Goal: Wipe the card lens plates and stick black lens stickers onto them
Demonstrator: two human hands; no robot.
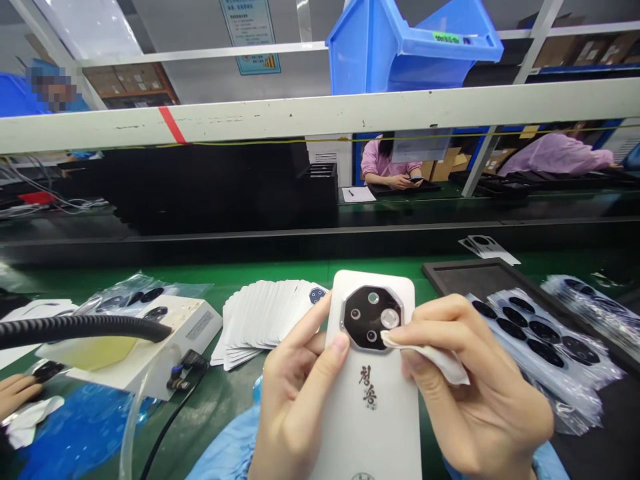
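My left hand grips a white phone with its back facing up, fingers and thumb along its left edge. The phone has a black octagonal camera module in a silver rim, near its top. My right hand pinches a white cloth between thumb and fingers. The cloth's folded edge touches the lower right of the camera module. Dark characters are printed on the phone's back below the module.
A fanned stack of white cards lies left of the phone. Further left stands a white box unit with a black hose. A dark tray holds bagged black lens parts. A co-worker's hand rests at far left.
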